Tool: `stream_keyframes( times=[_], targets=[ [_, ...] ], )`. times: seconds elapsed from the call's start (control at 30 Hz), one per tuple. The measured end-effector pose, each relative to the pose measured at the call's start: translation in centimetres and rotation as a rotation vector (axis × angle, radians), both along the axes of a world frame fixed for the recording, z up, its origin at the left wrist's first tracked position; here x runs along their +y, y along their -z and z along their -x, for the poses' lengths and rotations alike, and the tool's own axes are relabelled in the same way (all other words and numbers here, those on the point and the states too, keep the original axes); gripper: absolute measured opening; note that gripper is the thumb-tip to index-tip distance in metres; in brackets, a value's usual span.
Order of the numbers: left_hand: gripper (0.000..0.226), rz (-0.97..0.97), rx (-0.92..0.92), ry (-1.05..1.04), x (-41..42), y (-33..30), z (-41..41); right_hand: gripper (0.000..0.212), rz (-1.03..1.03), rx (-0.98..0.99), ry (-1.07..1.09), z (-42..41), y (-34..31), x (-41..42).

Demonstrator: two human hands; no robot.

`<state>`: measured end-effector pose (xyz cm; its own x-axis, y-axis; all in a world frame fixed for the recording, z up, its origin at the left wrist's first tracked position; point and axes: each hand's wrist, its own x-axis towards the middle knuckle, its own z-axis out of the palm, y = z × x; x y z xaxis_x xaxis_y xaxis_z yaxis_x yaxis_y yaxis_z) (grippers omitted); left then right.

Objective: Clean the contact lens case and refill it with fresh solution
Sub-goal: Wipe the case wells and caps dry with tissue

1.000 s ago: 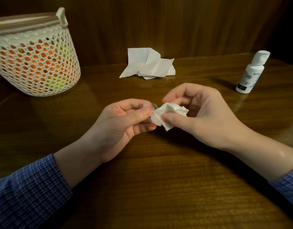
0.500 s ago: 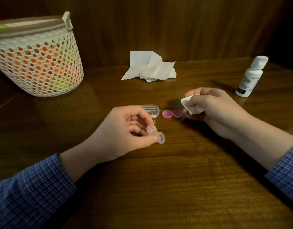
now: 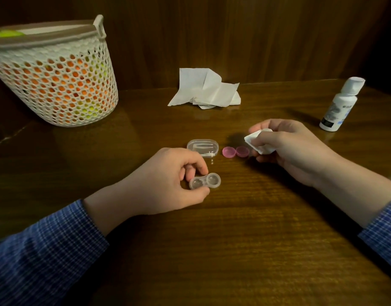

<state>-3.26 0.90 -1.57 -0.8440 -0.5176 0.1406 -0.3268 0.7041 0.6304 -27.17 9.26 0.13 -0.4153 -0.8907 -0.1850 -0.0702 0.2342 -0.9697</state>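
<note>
- wooden table (image 3: 234, 250), dark and glossy, carries everything; a wood-panelled wall rises behind it.
- white mesh basket (image 3: 57, 85) stands at the far left of the table, with orange and yellow-green contents showing through its holes and a handle at its rim.
- left hand (image 3: 168, 184), coming out of a blue checked sleeve (image 3: 35, 257), sits low over the table near the middle; its thumb and curled fingers pinch the left end of the contact lens case.
- right hand (image 3: 289, 149), also blue-sleeved, is further right and further back; its fingers are curled tightly around a crumpled white tissue wad (image 3: 257, 140).
- loose tissue sheets (image 3: 205, 89) lie rumpled at the back of the table, against the wall.
- solution bottle (image 3: 339, 107), white with a closed flip cap, stands upright at the far right, well apart from both hands.
- clear oval box (image 3: 202, 147) lies just behind the left hand, with a slim tool inside.
- contact lens case (image 3: 205, 181), clear with two open wells, lies level, wells facing up, on or just above the table; which cannot be told.
- two pink caps (image 3: 235, 151) lie side by side, touching, between the clear box and the right hand.
</note>
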Motion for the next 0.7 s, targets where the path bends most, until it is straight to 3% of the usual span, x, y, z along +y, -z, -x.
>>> stream_keyframes(
  times=[0.23,0.4,0.5,0.57,0.7],
  targets=[
    [0.006,0.173,-0.101,-0.041,-0.6,-0.7,-0.5,0.018,0.008,0.215,0.05,1.0,0.2,-0.3],
    [0.014,0.373,-0.212,-0.154,-1.2,-1.1,-1.0,0.024,-0.045,0.432,-0.025,1.2,0.5,-0.4],
    [0.017,0.388,-0.215,-0.165,-1.0,-1.1,-1.0,0.018,-0.034,0.492,-0.09,1.1,0.5,-0.4],
    [0.024,0.392,-0.179,-0.178,-0.9,-1.1,-1.0,0.02,-0.07,0.558,-0.132,1.0,0.6,-0.5],
    [0.032,0.395,0.071,-0.201,0.0,-1.4,-0.7,0.045,-0.186,0.951,-0.208,0.7,1.1,-0.7]
  ],
)
